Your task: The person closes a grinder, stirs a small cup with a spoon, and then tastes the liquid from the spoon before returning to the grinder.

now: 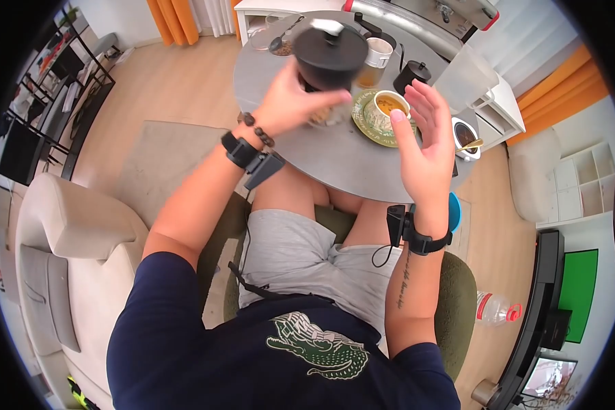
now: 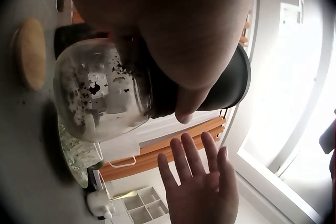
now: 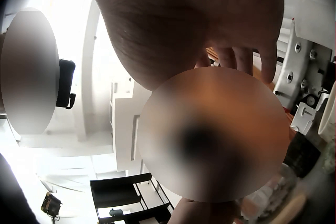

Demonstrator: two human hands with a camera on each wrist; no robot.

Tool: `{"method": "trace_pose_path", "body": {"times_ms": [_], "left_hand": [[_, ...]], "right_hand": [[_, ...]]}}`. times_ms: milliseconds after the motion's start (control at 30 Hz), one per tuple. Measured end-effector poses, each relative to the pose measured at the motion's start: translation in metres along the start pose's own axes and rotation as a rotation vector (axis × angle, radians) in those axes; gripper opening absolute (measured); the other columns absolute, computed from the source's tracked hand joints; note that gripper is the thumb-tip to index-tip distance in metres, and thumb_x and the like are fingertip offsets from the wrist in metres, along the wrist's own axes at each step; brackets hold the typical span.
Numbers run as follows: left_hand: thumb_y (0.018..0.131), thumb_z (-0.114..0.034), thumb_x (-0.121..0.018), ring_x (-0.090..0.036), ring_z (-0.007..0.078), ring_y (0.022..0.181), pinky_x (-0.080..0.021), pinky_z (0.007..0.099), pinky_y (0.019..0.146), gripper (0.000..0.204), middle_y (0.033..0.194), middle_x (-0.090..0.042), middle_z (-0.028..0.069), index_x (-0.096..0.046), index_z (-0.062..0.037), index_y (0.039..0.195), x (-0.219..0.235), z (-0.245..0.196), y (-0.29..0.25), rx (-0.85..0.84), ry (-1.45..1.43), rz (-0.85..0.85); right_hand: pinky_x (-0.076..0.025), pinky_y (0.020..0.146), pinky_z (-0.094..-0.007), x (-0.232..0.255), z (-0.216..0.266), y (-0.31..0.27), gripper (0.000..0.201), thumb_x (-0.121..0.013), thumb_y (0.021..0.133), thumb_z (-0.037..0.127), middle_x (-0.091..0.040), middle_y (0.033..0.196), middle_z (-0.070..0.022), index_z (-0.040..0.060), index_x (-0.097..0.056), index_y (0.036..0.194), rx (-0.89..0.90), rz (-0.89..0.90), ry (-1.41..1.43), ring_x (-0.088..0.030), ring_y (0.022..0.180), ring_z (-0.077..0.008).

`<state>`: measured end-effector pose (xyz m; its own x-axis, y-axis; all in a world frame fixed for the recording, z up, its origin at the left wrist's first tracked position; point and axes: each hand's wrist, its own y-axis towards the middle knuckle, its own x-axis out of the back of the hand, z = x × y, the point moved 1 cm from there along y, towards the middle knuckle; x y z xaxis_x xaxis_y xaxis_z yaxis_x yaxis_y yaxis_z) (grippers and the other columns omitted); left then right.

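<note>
My left hand (image 1: 290,99) grips a round clear glass vessel (image 2: 100,90) at its black neck. A wide black top with a knob (image 1: 331,51) sits over it, slightly blurred in the head view. Dark flecks cling to the inside of the glass in the left wrist view. Over the table's front right, my right hand (image 1: 427,140) is raised with fingers spread and nothing in it. Beside it stands a cup of orange-yellow liquid (image 1: 391,104) on a green patterned saucer (image 1: 367,130).
Behind the cup are a glass of amber liquid (image 1: 372,74), a small black pot (image 1: 411,76) and a clear pitcher (image 1: 465,78). A white container with a gold spoon (image 1: 466,139) stands at the right edge. A wooden disc (image 2: 32,53) lies near the glass vessel.
</note>
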<state>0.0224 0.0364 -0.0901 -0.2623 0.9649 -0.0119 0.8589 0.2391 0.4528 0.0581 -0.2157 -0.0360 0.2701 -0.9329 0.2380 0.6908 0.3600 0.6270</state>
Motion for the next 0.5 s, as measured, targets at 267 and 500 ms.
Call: {"method": "trace_pose_path", "body": {"times_ms": [267,500], "left_hand": [[0.080,-0.022,-0.102,-0.072,0.0208,0.116,-0.060,0.0383,0.100,0.074,0.129,-0.075,0.0126,-0.058,0.0007,0.135,0.074,0.021,0.017,-0.173,0.236,-0.486],[0.080,-0.027,-0.102,-0.072,0.0224,0.116,-0.059,0.0390,0.102,0.077,0.129,-0.075,0.0136,-0.058,0.0011,0.136,0.088,0.043,0.017,-0.130,0.309,-0.522]], "right_hand": [[-0.050,0.117,-0.0430,0.030,-0.012,-0.004,0.045,-0.074,0.103,0.011,-0.074,0.138,-0.0167,0.0032,-0.063,0.147,-0.067,0.066,-0.205,-0.068,0.136,-0.0279],[-0.049,0.119,-0.0429,0.046,-0.026,-0.004,0.043,-0.070,0.104,0.006,-0.074,0.138,-0.0159,0.0029,-0.064,0.147,-0.112,0.136,-0.259,-0.069,0.136,-0.0276]]}}
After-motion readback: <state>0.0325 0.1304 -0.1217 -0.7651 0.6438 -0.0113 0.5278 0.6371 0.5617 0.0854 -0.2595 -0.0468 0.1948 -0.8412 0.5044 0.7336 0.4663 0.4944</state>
